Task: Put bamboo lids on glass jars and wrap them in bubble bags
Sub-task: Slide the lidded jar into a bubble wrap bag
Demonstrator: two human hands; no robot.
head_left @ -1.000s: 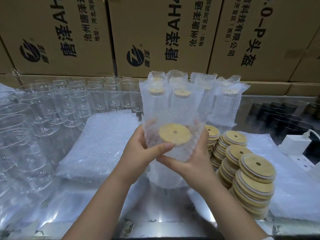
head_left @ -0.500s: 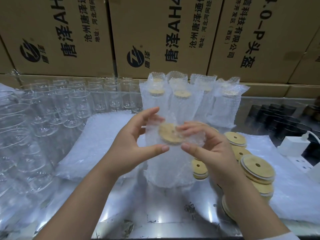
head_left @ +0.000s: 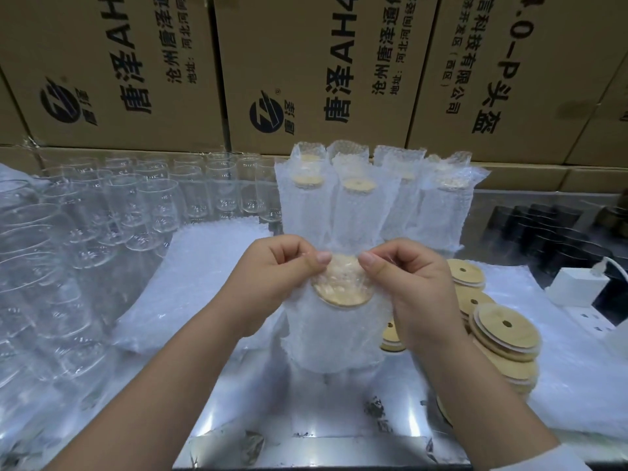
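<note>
Plainly upright bagged jar [head_left: 336, 334], lid [head_left: 343, 288] uppermost

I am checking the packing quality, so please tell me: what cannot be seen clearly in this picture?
Head view:
- Bag: its bubble film blurs what is below the lid.
- Lid's hole: covered by film folded between the left hand and the right hand.
- Lid stacks: partly behind the right hand.
- Dark items on the right: too dim to identify.
</note>
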